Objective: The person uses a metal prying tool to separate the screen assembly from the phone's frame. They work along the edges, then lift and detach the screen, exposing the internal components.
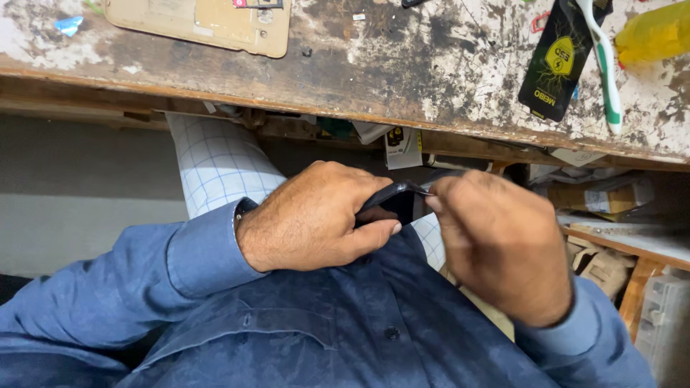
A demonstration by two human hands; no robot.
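Down below the near edge of the workbench [431,108], both hands are busy on one small dark phone [394,203], held over the lap, in front of the blue shirt [345,323] and just near of the checked trouser leg [219,162]. The left hand [313,215] is wrapped round the phone from the left, fingers curled over the top and the thumb [374,233] pressed flat along its near side, so it has a firm closed grip. The right hand [503,244] comes in from the right, pinched tight, fingertips [435,201] right at the phone's upper edge, where a thin dark strip stands a little proud of the body (whether it is a cover, a frame or a tool in the pinch, I cannot tell).

As a judgement: the prying or peeling looks only just begun, with that edge barely raised and the rest of the phone in one piece, so most of the work is left.

Both wrists are bent inward, forearms coming up from the bottom of the scene in blue sleeves, hands nearly meeting.

Far on the bench: a tan phone back [208,21] to the left, a black packet [557,61] and a white and green toothbrush [607,65] to the right, a yellow bag [654,32] beyond.
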